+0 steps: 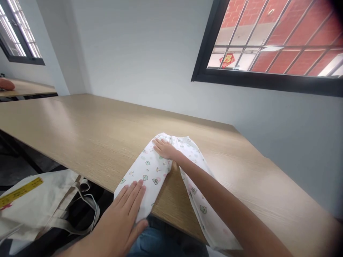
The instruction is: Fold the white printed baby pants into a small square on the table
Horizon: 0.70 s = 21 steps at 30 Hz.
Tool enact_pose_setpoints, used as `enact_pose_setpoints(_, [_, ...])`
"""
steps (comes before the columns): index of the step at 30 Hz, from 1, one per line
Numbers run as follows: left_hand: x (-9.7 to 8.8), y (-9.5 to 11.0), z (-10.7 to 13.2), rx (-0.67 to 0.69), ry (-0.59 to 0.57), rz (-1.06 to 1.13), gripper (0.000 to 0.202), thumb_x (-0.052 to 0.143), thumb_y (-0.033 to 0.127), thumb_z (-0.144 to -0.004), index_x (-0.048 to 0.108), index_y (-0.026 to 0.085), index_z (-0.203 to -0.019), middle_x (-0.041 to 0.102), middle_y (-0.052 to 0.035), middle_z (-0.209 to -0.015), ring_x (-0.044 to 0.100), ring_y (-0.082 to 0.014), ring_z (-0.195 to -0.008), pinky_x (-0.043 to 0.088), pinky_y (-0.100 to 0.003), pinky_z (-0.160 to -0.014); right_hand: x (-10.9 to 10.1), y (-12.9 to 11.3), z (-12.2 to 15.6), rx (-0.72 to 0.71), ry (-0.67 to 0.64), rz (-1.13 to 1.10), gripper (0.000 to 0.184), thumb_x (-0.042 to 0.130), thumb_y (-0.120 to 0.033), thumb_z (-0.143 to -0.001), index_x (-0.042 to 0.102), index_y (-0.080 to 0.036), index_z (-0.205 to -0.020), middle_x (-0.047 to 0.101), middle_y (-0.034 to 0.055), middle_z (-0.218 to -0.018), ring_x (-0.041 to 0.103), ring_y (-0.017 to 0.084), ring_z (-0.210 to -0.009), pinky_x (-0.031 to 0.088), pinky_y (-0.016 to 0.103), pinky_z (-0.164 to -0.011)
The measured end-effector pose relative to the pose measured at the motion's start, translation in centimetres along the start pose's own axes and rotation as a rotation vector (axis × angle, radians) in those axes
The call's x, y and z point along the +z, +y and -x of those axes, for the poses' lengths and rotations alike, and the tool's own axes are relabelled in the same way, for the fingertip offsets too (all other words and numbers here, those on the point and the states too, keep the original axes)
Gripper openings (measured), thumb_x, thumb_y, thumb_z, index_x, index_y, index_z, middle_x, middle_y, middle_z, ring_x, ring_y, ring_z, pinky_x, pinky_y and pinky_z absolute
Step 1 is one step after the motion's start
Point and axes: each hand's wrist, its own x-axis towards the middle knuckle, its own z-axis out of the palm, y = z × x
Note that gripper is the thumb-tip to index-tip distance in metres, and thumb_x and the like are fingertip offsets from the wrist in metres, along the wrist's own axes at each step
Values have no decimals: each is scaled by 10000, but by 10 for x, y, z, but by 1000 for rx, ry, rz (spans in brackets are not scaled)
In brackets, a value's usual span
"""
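Table [80, 132]: long, pale wood-grain laminate, smooth and slick-looking, set against a plain grey wall [150, 57]. Window [270, 43] upper right, dark frame, metal bars, red brick beyond.

Small printed trousers [158, 167] lie on the table's near edge, waistband away from me, two legs splayed toward me in an inverted V. Thin white cotton, soft, little green and pink animal print, gathered elastic at the waist. Both leg ends hang off the edge.

My right hand [164, 149]: flat, fingers spread, palm down near the waistband, gripping nothing. My left hand [128, 207]: also flat and open, pressing the lower end of the left leg where it meets the table edge.

Risks, as I judge them: slick top plus light cloth, so any sideways push may drag the whole garment instead of smoothing it. Overhanging legs could pull the piece off toward my lap if I lift both palms. Wrinkles could get pressed in under my forearm, which lies along the right leg.

Canvas tote bag [40, 203] below left, cream, limp straps, yellow label.
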Motion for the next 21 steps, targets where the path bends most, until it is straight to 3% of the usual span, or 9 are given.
enact_pose_setpoints(3, [-13,2,3,-5,-16,10,473,378,393,-895,381,162,-1308,462,-91,-1305,456,-228,-1176,404,-380,-947,-10,1,1,63,-4,-67,467,409,-350,-863,415,-203,-1306,379,59,-1369,311,273,-1259,280,433,-1026])
enact_pose_setpoints(6, [-25,11,-25,-160,-114,111,338,329,334,-913,543,176,-1121,596,-80,-1125,527,-234,-1069,348,-468,-973,-28,10,14,166,62,-130,397,396,-313,-853,506,-236,-1227,504,12,-1267,471,203,-1135,391,306,-942])
enact_pose_setpoints(8, [-26,29,-49,-204,-112,222,292,334,298,-906,572,168,-1015,621,-75,-1014,545,-233,-994,327,-490,-971,-40,22,31,283,158,-134,389,340,-257,-857,527,-207,-1195,532,28,-1230,491,189,-1105,396,289,-924])
enact_pose_setpoints(11, [-13,72,-81,46,-9,421,263,436,346,-861,537,181,-1039,576,-65,-1072,515,-214,-985,367,-408,-937,-52,47,61,505,280,-97,423,366,-212,-819,489,-152,-1219,485,105,-1264,451,255,-1138,376,374,-934])
enact_pose_setpoints(13, [3,104,-96,261,58,480,434,525,476,-786,490,199,-1119,541,-79,-1102,504,-224,-967,418,-376,-852,-55,63,80,648,308,-82,514,426,-203,-772,418,-112,-1278,468,172,-1257,444,327,-1123,375,461,-900])
enact_pose_setpoints(15, [21,132,-106,360,114,448,603,582,564,-703,444,223,-1181,534,-91,-1024,504,-238,-898,444,-373,-741,-55,76,96,730,299,-93,606,477,-192,-725,370,-89,-1312,511,201,-1185,460,362,-1080,373,498,-866])
enact_pose_setpoints(18, [41,155,-112,398,180,359,567,625,573,-659,487,268,-1118,507,-71,-884,487,-233,-814,428,-364,-655,-60,84,112,721,272,-168,638,512,-180,-690,386,-154,-1315,599,123,-1019,518,301,-985,400,423,-832])
enact_pose_setpoints(21, [50,160,-112,432,260,344,448,636,584,-649,543,289,-974,487,-50,-840,476,-215,-764,399,-359,-640,-69,84,122,677,231,-323,598,506,-205,-697,421,-231,-1289,606,19,-768,564,196,-750,439,309,-675])
